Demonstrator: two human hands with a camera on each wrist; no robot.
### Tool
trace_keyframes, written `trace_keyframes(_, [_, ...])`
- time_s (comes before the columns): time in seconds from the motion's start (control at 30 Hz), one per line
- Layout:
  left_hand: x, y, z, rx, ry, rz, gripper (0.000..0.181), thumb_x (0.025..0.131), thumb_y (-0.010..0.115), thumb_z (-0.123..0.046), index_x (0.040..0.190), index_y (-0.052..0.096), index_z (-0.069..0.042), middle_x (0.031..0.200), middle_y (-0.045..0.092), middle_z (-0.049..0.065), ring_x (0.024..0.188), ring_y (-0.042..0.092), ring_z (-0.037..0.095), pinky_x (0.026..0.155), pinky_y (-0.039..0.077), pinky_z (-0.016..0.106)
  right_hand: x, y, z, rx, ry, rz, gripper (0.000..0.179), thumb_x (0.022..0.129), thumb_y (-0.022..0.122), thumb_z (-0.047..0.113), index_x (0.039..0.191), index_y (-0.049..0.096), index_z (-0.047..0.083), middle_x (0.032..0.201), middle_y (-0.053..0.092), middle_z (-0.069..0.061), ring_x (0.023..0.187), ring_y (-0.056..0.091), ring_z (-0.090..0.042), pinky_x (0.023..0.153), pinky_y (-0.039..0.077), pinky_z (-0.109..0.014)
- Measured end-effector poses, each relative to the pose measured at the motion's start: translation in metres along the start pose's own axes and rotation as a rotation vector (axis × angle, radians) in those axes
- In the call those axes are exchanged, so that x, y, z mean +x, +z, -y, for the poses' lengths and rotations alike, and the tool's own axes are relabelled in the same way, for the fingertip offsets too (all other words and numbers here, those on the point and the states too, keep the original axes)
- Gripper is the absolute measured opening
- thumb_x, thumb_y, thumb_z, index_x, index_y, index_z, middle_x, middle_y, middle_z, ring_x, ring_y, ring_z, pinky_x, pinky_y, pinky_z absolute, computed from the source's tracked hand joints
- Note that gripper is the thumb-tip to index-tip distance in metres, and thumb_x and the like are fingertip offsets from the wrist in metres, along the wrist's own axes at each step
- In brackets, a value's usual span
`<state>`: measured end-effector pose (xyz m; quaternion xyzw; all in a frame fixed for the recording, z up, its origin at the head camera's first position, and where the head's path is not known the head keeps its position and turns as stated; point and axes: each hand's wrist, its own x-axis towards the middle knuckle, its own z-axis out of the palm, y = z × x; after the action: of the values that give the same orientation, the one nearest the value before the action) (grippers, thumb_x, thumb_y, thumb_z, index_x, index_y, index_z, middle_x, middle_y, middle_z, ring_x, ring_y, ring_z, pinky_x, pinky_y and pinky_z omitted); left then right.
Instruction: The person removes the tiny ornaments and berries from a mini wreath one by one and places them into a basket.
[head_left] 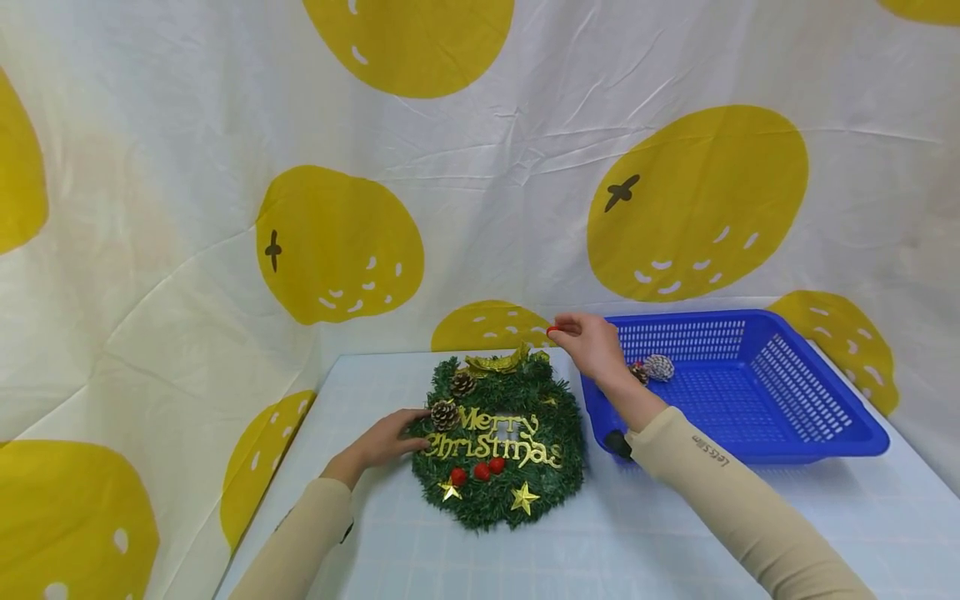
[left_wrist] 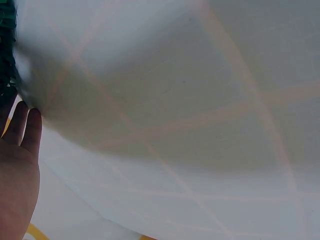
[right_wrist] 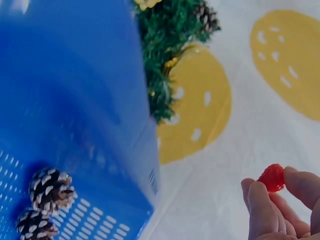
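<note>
A green wreath [head_left: 566, 417] lies flat on the table, with gold "Merry Christmas" lettering [head_left: 491, 437], two pinecones, a gold bow [head_left: 498, 360], gold stars and several red berries [head_left: 482, 472] on it. At its left edge my left hand [head_left: 386, 437] rests with fingers extended; in the left wrist view the fingertips [left_wrist: 34, 114] reach the greenery. Above the wreath's upper right, beside the basket, my right hand [head_left: 592, 343] pinches a red berry [right_wrist: 273, 177] between thumb and fingertips.
A blue plastic basket [head_left: 817, 392] with perforated walls stands right of the wreath. Inside are pinecones [right_wrist: 51, 191] with white-tipped scales. A white curtain [head_left: 517, 208] printed with yellow fruit hangs behind the table [head_left: 390, 533].
</note>
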<state>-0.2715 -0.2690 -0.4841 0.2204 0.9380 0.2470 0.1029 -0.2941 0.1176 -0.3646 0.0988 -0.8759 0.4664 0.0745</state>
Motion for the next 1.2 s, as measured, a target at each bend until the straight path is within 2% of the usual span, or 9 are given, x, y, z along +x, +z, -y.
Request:
trace_keyframes(0.37, [0.001, 0.002, 0.001, -0.013, -0.023, 0.001, 0.065, 0.094, 0.066, -0.039, 0.146, 0.044, -0.006, 0.146, 0.045, 0.018, 0.135, 0.04, 0.038, 0.109, 0.034, 0.056, 0.006, -0.017, -0.01, -0.019, 0.062, -0.025, 0.039, 0.098, 0.063, 0.023, 0.13, 0.061, 0.002, 0.124, 0.065, -0.018, 0.114, 0.06, -0.034, 0.091, 0.052, -0.049])
trace_keyframes(0.53, [0.002, 0.002, 0.001, -0.01, -0.037, -0.001, 0.065, 0.094, 0.066, -0.038, 0.146, 0.045, -0.006, 0.146, 0.045, 0.018, 0.135, 0.04, 0.038, 0.11, 0.034, 0.055, 0.007, -0.026, -0.015, -0.022, 0.084, -0.031, 0.042, 0.098, 0.062, 0.024, 0.132, 0.059, 0.001, 0.127, 0.062, -0.02, 0.117, 0.058, -0.035, 0.095, 0.049, -0.05])
trace_keyframes(0.73, [0.002, 0.001, 0.0, 0.001, -0.025, -0.001, 0.065, 0.094, 0.065, -0.038, 0.146, 0.044, -0.006, 0.146, 0.045, 0.019, 0.135, 0.04, 0.039, 0.11, 0.034, 0.055, 0.008, -0.038, -0.025, -0.052, 0.095, -0.05, 0.043, 0.099, 0.06, 0.025, 0.134, 0.057, 0.0, 0.128, 0.061, -0.021, 0.118, 0.056, -0.037, 0.096, 0.048, -0.052])
trace_keyframes(1.03, [0.002, 0.001, 0.0, -0.013, -0.023, 0.004, 0.064, 0.095, 0.065, -0.037, 0.146, 0.044, -0.006, 0.146, 0.045, 0.019, 0.135, 0.04, 0.039, 0.109, 0.034, 0.056, 0.009, -0.054, -0.038, -0.104, 0.115, -0.107, 0.04, 0.097, 0.062, 0.023, 0.128, 0.06, -0.002, 0.123, 0.063, -0.023, 0.114, 0.057, -0.039, 0.096, 0.046, -0.052])
trace_keyframes(1.2, [0.002, 0.002, 0.001, -0.013, -0.025, 0.001, 0.064, 0.094, 0.066, -0.037, 0.146, 0.045, -0.005, 0.145, 0.046, 0.02, 0.134, 0.04, 0.039, 0.109, 0.035, 0.055, 0.01, -0.062, -0.045, -0.094, 0.149, -0.116, 0.042, 0.098, 0.061, 0.023, 0.13, 0.059, -0.004, 0.124, 0.062, -0.025, 0.115, 0.055, -0.041, 0.097, 0.046, -0.053])
